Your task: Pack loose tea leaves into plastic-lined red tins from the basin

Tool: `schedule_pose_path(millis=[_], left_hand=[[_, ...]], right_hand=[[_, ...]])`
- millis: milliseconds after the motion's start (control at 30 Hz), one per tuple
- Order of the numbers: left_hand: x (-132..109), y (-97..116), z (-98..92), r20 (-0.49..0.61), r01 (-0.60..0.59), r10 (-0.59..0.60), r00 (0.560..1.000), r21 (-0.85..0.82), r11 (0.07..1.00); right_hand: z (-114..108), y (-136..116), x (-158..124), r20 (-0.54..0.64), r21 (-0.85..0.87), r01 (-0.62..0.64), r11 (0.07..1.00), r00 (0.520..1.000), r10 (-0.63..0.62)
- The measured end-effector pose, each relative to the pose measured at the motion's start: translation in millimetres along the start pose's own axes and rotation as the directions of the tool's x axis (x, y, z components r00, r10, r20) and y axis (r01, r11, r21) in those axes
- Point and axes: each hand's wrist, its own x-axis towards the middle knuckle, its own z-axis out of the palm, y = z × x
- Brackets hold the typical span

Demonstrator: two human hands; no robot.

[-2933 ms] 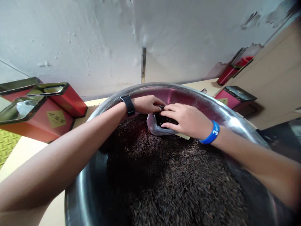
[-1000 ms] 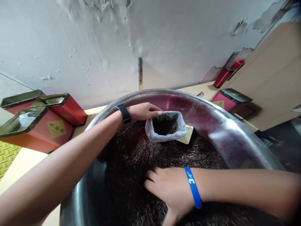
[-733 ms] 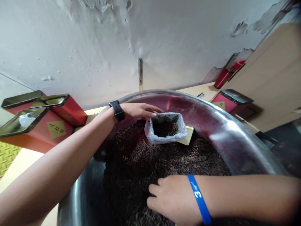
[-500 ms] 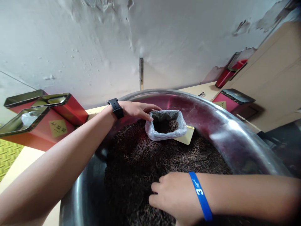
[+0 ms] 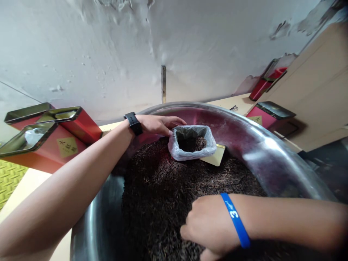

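Observation:
A rectangular container lined with a clear plastic bag (image 5: 191,155) stands on dark loose tea leaves (image 5: 160,181) at the far side of a big metal basin (image 5: 272,146). Some leaves lie inside the bag. My left hand (image 5: 159,125), with a black watch, is at the container's left back corner, fingers stretched out and the thumb against the bag. A flat pale-gold piece (image 5: 216,156) shows beneath the container's right side. Low over the leaves, my right hand (image 5: 208,223), wearing a blue wristband, is curled closed with its palm turned down; whatever it holds is hidden.
Open red tins (image 5: 46,148) with yellow labels are grouped on the pale table at left. Another red tin (image 5: 268,117) is right of the basin, and one more (image 5: 268,83) stands further back. Behind is a peeling wall (image 5: 116,61); a beige panel (image 5: 318,90) rises at right.
My right hand has shifted slightly right and its fingers have curled further under. My left thumb has slid back from the bag's rim to its left side. The container has hardly moved.

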Motion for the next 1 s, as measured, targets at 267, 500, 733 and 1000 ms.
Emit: schedule_pose_path(millis=[267,500,733,1000], left_hand=[[2.3,-4.9,0.8,-0.009,0.020,-0.021,1.000,-0.104,0.994],[4.7,0.3,1.4,-0.104,0.068,-0.069,0.992,-0.013,0.998],[8.1,-1.4,2.0,-0.180,0.075,-0.049,0.983,0.145,0.987],[12.3,-1.3,3.1,-0.230,0.103,-0.048,0.972,0.237,0.966]], right_hand=[[-55.3,53.8,-50.0,-0.628,0.215,-0.226,0.950,0.713,0.312],[-53.0,54.5,-51.2,-0.842,0.249,-0.322,0.913,0.394,0.368],[12.4,26.2,5.6,-0.473,0.122,-0.028,0.992,0.877,0.083],[30.7,32.8,15.2,-0.182,0.154,-0.283,0.947,0.934,0.309]])
